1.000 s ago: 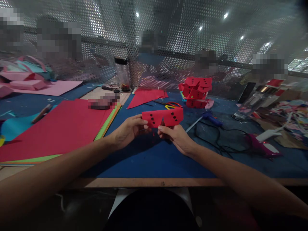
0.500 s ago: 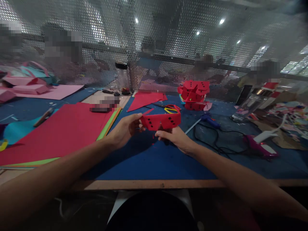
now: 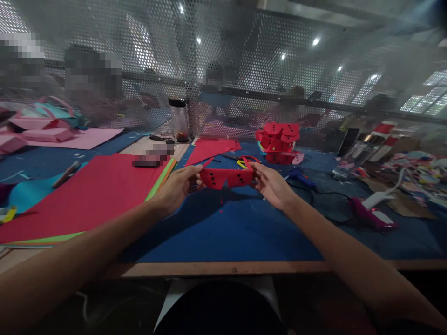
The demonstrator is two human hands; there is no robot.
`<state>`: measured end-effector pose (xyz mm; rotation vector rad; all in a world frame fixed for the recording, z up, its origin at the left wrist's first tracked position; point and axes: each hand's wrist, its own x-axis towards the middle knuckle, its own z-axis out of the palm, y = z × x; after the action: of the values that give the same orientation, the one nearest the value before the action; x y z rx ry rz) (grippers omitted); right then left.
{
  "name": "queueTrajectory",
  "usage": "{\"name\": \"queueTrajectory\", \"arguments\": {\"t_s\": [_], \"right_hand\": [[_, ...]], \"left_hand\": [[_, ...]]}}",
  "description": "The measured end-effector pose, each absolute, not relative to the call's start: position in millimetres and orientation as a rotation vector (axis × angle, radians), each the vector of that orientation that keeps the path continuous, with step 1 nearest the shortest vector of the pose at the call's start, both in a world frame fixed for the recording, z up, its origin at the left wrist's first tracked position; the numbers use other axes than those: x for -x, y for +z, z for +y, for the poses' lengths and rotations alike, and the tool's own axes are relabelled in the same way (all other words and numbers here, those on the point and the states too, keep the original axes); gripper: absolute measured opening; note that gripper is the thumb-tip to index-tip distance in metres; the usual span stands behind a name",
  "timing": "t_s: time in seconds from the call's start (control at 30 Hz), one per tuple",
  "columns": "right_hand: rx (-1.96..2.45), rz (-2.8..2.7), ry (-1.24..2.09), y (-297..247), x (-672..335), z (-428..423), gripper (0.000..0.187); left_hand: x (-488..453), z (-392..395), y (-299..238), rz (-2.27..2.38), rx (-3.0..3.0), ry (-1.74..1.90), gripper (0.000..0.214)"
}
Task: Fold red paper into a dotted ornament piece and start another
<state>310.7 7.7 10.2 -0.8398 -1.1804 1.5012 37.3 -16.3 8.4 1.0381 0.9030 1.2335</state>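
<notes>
Both hands hold a red paper glasses cut-out [image 3: 226, 177] with small black squares on it, just above the blue table mat [image 3: 223, 232]. My left hand [image 3: 178, 186] pinches its left end between thumb and fingers. At the right end, my right hand [image 3: 270, 184] grips it with curled fingers. A thin red side strip sticks up from the left end of the cut-out. Behind it lie scissors with red and yellow handles [image 3: 246, 162].
A stack of large red sheets over green and orange ones [image 3: 87, 195] lies to the left. More red cut-outs [image 3: 279, 139] are piled at the back, with a jar [image 3: 178, 118] beside them. Glue guns [image 3: 370, 211] and black cables sit on the right. A perforated metal screen [image 3: 244, 70] backs the table.
My right hand has shifted from under the cut-out's middle to its right end. The cut-out has turned flatter and moved a little away from me. The camera has tilted up slightly.
</notes>
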Motion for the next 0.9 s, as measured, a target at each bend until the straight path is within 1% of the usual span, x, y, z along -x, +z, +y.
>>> {"name": "queueTrajectory", "arguments": {"t_s": [0.07, 0.23, 0.6, 0.9], "right_hand": [[0.827, -1.173, 1.506, 11.8, -310.3, 5.8, 0.033], [0.815, -1.157, 1.515, 15.0, -309.0, 2.0, 0.027], [0.809, -1.089, 1.645, 13.9, -307.7, 2.0, 0.032], [0.843, -1.041, 1.617, 13.8, -308.1, 2.8, 0.031]], "left_hand": [[-37.9, -17.1, 7.6, 0.897, -1.084, 1.226, 0.03], [-38.7, -19.7, 8.7, 0.915, -1.198, 1.244, 0.029], [-38.1, -15.4, 9.2, 1.002, -1.259, 1.292, 0.031], [-36.1, -11.2, 4.8, 0.998, -1.218, 1.286, 0.032]]}}
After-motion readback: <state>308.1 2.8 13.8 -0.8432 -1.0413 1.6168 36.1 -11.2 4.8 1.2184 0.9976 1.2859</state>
